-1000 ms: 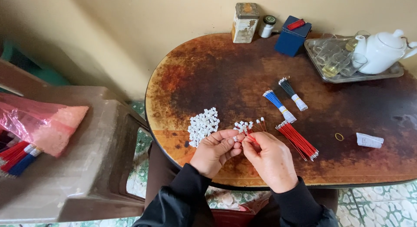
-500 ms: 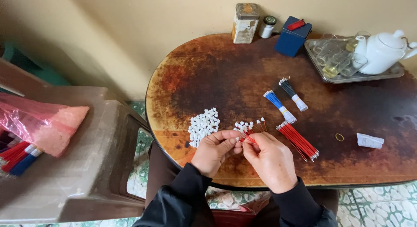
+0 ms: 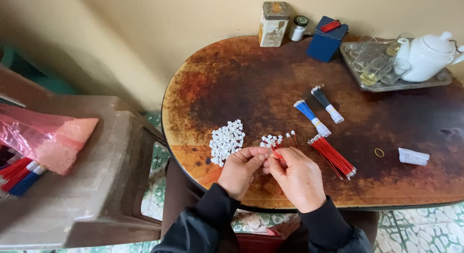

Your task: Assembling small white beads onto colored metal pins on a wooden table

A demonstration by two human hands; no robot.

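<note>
Pinching small white plug in left hand [image 3: 240,170], fingers closed on it | feeding red wire [image 3: 277,154] with right hand [image 3: 297,178], fingers nipped on wire | held over bench [image 3: 251,83] edge, near white plug pile [image 3: 226,141] and red wire bundle [image 3: 332,156], within easy reach

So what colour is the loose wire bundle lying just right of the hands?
Red, with metal-tipped ends; the wire bundle shows clearly in the head view.

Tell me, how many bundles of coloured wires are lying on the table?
3: the black bundle farthest from the hands, the blue bundle just left of it, and the red bundle nearest the right hand. More bundles lie off the table at far left.
</note>
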